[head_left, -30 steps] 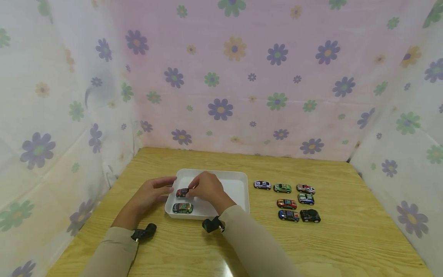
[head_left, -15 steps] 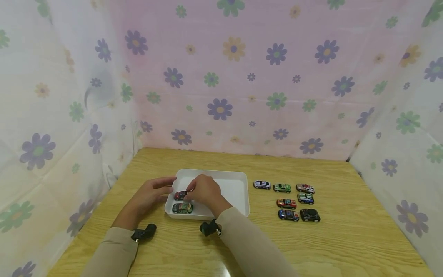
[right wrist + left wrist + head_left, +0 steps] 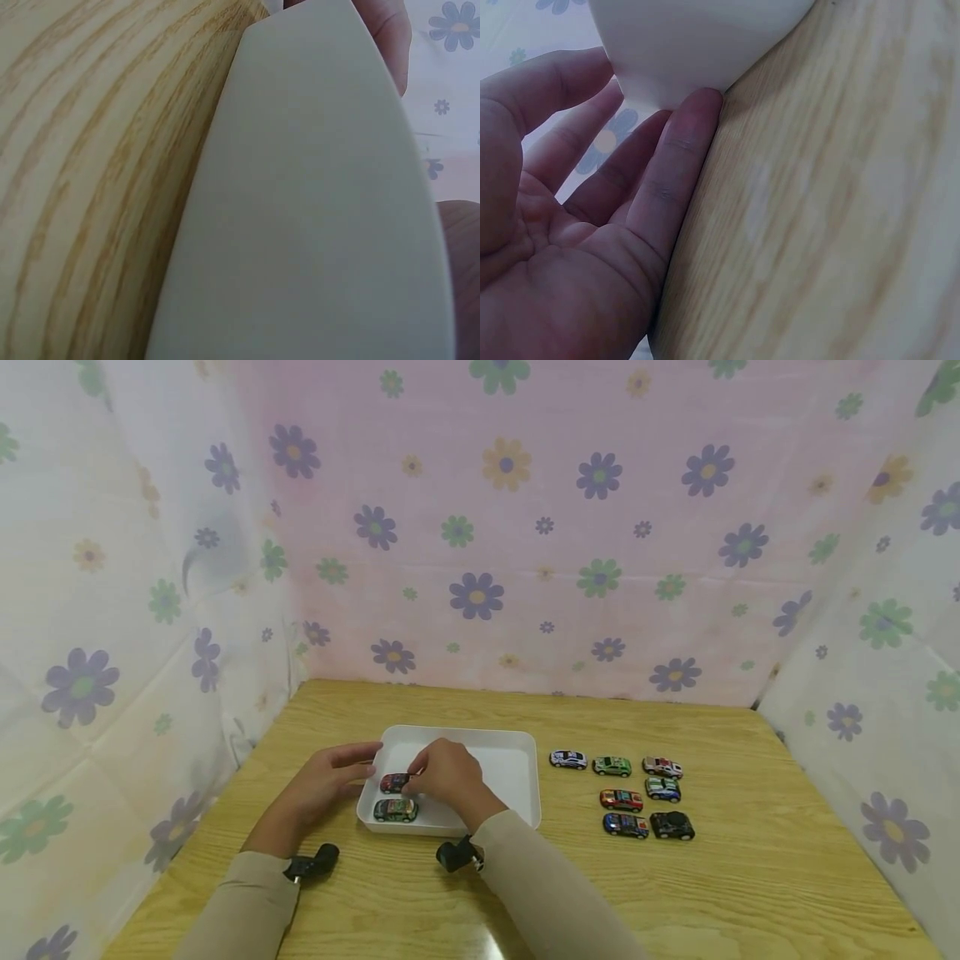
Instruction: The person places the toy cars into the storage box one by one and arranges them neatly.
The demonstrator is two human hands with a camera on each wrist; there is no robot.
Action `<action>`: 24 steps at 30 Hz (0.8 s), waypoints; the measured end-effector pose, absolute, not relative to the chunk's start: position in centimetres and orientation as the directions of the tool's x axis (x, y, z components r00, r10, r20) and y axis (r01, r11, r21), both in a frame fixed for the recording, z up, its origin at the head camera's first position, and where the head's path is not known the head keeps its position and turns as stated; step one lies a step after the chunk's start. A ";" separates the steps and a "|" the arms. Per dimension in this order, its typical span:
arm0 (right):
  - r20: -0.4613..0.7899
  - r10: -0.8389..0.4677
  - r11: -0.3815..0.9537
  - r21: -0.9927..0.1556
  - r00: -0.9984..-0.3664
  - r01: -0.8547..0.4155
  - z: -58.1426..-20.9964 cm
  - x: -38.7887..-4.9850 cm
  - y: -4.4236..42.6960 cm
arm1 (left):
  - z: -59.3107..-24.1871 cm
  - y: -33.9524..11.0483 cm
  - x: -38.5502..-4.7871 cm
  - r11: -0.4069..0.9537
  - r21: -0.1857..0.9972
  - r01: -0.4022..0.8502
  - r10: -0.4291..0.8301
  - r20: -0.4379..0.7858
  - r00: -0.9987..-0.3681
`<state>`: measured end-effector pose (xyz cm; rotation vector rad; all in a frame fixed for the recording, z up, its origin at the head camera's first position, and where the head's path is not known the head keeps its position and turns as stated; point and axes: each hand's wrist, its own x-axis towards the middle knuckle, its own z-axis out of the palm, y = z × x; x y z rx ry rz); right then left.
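Observation:
My right hand (image 3: 450,772) reaches over the white tray (image 3: 510,737) and pinches the rear end of a red and black toy car (image 3: 393,783) in the tray's left part. Just in front of it, also in the tray, stands a green and dark toy car (image 3: 396,811). At the tray's left end my left hand (image 3: 324,781) touches the outer wall, its fingers extended. In the left wrist view the left hand's fingertips (image 3: 697,109) meet the tray wall (image 3: 690,45) low, near the table. The tray wall (image 3: 300,195) hides most of the right hand in the right wrist view.
Right of the tray, several toy cars stand on the wooden table (image 3: 750,877), among them a white one (image 3: 568,760), a green one (image 3: 612,767), a red one (image 3: 621,800) and a black one (image 3: 672,826). Flowered cloth (image 3: 555,568) encloses the back and sides.
My right hand has shifted slightly left and toward me with the red and black car, bringing it nearer the green and dark car. The left hand has stayed still at the tray.

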<state>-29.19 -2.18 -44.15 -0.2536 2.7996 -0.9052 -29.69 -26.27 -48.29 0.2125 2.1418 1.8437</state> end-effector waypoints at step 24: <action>-0.101 -0.235 0.775 -0.619 -0.967 -0.124 -42.5 -28.8 -0.7 | -48.0 -26.2 -29.6 0.193 0.976 -0.104 0.290 -0.158 -0.944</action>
